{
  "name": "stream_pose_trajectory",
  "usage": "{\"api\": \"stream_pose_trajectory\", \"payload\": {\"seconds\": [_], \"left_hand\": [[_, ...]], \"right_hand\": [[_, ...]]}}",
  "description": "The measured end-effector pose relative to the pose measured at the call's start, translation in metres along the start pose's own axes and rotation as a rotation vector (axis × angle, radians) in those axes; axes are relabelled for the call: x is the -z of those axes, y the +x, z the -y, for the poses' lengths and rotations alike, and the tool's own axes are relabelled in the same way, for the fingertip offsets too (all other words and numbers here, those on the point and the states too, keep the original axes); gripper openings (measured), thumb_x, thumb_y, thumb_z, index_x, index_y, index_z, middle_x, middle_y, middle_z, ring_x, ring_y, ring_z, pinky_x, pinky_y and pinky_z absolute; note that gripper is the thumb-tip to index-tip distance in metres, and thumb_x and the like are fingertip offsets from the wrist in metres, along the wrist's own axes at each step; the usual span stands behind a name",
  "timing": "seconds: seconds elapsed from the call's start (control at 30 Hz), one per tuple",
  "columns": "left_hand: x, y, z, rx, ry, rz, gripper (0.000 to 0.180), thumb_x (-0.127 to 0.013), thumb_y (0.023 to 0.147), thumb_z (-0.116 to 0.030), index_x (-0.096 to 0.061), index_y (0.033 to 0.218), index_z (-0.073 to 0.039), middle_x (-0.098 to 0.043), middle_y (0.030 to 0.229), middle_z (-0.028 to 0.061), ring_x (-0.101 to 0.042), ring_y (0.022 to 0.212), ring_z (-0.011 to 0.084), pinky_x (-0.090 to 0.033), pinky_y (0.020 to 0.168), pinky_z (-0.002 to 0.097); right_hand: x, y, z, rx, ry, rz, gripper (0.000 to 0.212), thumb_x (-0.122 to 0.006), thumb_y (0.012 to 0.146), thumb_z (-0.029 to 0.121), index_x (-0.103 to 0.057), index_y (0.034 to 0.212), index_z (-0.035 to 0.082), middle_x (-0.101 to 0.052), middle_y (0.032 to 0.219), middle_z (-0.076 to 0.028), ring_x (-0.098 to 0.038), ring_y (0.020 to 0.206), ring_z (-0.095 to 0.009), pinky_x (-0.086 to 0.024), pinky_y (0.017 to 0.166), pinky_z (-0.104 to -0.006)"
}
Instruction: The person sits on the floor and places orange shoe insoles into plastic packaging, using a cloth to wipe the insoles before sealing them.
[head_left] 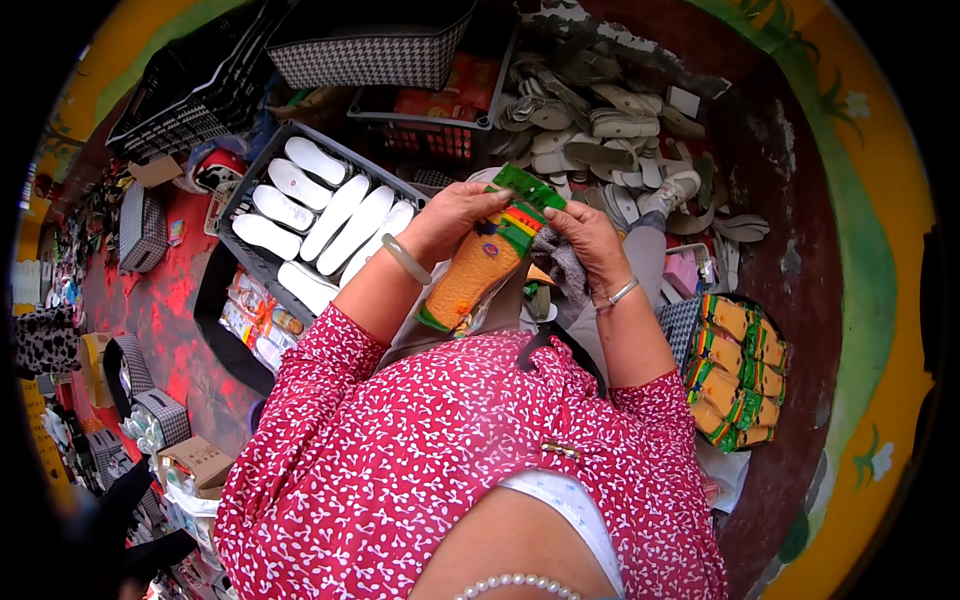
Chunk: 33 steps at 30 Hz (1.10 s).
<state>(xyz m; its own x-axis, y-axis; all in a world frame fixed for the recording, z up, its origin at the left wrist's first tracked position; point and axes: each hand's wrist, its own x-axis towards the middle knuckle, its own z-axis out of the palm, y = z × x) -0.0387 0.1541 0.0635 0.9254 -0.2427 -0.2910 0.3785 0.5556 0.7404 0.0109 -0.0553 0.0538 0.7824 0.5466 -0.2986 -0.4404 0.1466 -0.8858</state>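
Above my lap I see a clear packet of tan insoles (474, 268) with a green, red and yellow top, tilted so its top end points away from me. My left hand (452, 218) pinches the upper left edge of that packet. At the upper right corner, the fingers of my right hand (592, 238) are closed on it too. Beneath the packet, close to my right hand, lies a grey fuzzy cloth (562, 262). A dark crate (262, 165) of white insoles (336, 216) stands beyond my left forearm.
To the right, a checked basket (678, 328) holds several packed tan insoles (728, 362). Grey soles (620, 125) lie heaped at the far right. A houndstooth bin (365, 58) sits at the far side, near stacked black crates (195, 95). Another open box (222, 335) stands left.
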Motion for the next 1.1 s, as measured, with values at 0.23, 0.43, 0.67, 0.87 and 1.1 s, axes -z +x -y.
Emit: {"api": "stream_pose_trajectory", "payload": {"seconds": [0.23, 0.43, 0.67, 0.87, 1.1], "left_hand": [[0.005, -0.006, 0.003, 0.063, -0.131, 0.051, 0.025, -0.056, 0.09, -0.019, -0.058, 0.099, 0.004, -0.065, 0.09, 0.0108, -0.065, 0.076, 0.0157, -0.054, 0.069, 0.0275], [0.009, -0.013, 0.006, 0.157, -0.037, 0.048, 0.028, -0.064, 0.082, -0.009, -0.058, 0.107, 0.003, -0.066, 0.097, 0.0112, -0.066, 0.083, 0.0178, -0.053, 0.076, 0.0289], [0.008, -0.015, 0.009, 0.043, -0.044, -0.008, 0.025, -0.063, 0.083, -0.009, -0.059, 0.105, 0.003, -0.066, 0.093, 0.0106, -0.066, 0.079, 0.017, -0.054, 0.072, 0.0285], [0.003, -0.019, 0.005, 0.043, -0.022, 0.029, 0.026, -0.064, 0.082, -0.009, -0.059, 0.106, 0.0, -0.066, 0.094, 0.0083, -0.065, 0.079, 0.0152, -0.053, 0.072, 0.0281], [0.005, -0.021, 0.003, 0.062, 0.017, 0.072, 0.029, -0.065, 0.08, -0.008, -0.059, 0.107, 0.0, -0.065, 0.097, 0.0078, -0.064, 0.083, 0.0148, -0.052, 0.074, 0.0275]], "right_hand": [[-0.007, 0.003, -0.009, -0.04, 0.061, -0.074, 0.016, -0.063, 0.086, 0.015, -0.061, 0.077, 0.002, -0.061, 0.067, -0.003, -0.055, 0.054, -0.008, -0.044, 0.049, -0.0214], [-0.008, 0.002, -0.007, -0.093, 0.149, 0.012, 0.014, -0.062, 0.086, 0.014, -0.061, 0.082, 0.0, -0.062, 0.074, -0.004, -0.058, 0.06, -0.009, -0.046, 0.055, -0.0218], [-0.018, -0.008, -0.001, -0.236, 0.088, 0.114, 0.014, -0.063, 0.084, 0.01, -0.063, 0.091, -0.002, -0.063, 0.079, -0.004, -0.06, 0.066, -0.01, -0.048, 0.059, -0.0214], [-0.02, -0.01, -0.003, -0.175, 0.074, 0.045, 0.012, -0.066, 0.081, 0.008, -0.064, 0.086, -0.002, -0.064, 0.076, -0.004, -0.059, 0.065, -0.01, -0.048, 0.059, -0.0211], [-0.022, -0.008, -0.007, -0.082, -0.083, -0.008, 0.011, -0.067, 0.08, 0.01, -0.063, 0.077, 0.0, -0.061, 0.068, -0.004, -0.059, 0.061, -0.01, -0.048, 0.057, -0.0211]]}}
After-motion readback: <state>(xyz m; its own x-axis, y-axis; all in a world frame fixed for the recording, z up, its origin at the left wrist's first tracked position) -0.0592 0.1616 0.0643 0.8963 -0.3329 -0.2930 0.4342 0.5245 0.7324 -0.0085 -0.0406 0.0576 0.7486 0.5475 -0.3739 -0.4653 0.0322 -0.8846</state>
